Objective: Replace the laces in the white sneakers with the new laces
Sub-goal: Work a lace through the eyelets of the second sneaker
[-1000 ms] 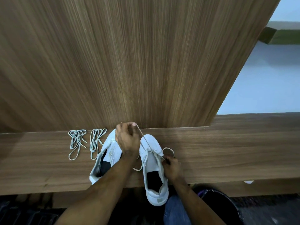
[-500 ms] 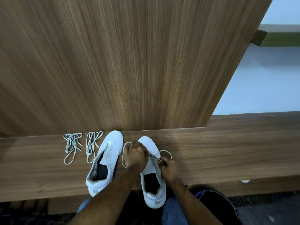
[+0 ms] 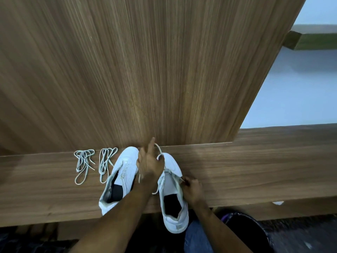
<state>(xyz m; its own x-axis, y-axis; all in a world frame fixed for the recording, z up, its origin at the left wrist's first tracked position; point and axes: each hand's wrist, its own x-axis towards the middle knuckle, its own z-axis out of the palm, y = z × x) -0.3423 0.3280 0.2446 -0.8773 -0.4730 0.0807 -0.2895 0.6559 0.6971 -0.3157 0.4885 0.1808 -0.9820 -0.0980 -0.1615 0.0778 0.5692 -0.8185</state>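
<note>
Two white sneakers stand on a wooden ledge (image 3: 255,170), toes toward the wall. The left sneaker (image 3: 125,172) has no lace that I can see. The right sneaker (image 3: 172,198) overhangs the ledge's front edge and has an old lace (image 3: 159,148) partly threaded. My left hand (image 3: 149,165) is raised over its toe and pinches a loop of that lace. My right hand (image 3: 193,189) is at the sneaker's right side, pinching the lace at an eyelet. Two bundles of new laces (image 3: 83,165) (image 3: 105,163) lie to the left of the sneakers.
A tall wooden panel (image 3: 145,70) rises right behind the ledge. A dark bin (image 3: 244,229) with a purple liner stands below at the right. A small white scrap (image 3: 278,203) lies on the lower step. My denim-clad knee (image 3: 197,236) is under the right sneaker.
My left hand has risen from the right sneaker's eyelets toward the wall, drawing a loop of lace up with it. My right hand stays at the sneaker's right side.
</note>
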